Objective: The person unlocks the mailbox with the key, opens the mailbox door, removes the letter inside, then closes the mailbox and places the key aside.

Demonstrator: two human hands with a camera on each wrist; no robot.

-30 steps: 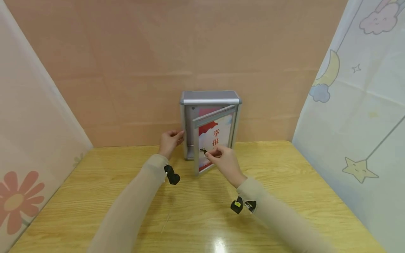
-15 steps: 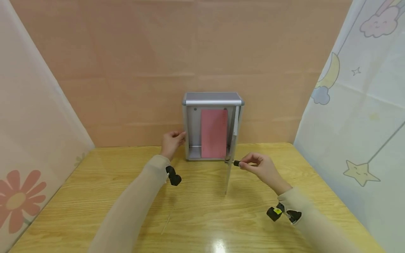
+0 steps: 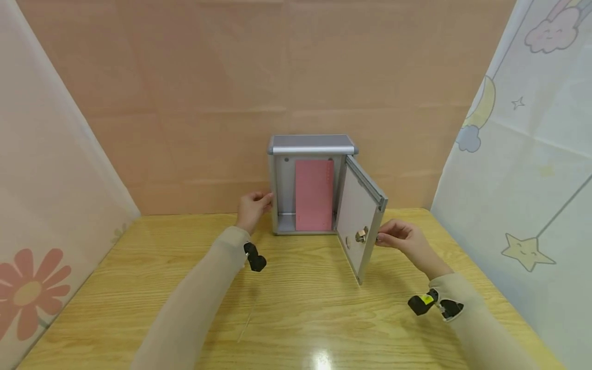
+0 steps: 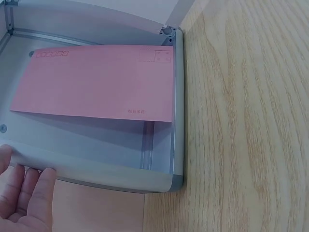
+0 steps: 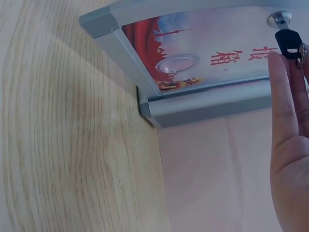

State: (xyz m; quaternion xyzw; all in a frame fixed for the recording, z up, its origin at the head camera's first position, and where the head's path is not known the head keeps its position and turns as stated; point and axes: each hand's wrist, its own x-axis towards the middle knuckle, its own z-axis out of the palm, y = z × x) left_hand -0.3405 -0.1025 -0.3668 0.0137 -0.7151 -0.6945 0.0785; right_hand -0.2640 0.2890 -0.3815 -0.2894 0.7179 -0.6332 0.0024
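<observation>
A silver metal box stands upright against the back wall, its door swung out to the right. Inside it, a pink envelope leans upright. My left hand holds the box's left side edge, thumb and fingers at the frame, as the left wrist view also shows. At the door's outer face, my right hand pinches a black-headed key that sits in the lock. The door's inner face carries a metal latch. Red lettering marks the printed sheet on the door's front.
The box stands on a wood-grain table near its back edge. An orange-brown sheet hangs behind it. Patterned curtains flank the table, with a flower on the left and a star on the right.
The door has swung outward to the right with my right hand on the key, baring the box's inside and the pink envelope. My left hand has stayed at the box's left side.
</observation>
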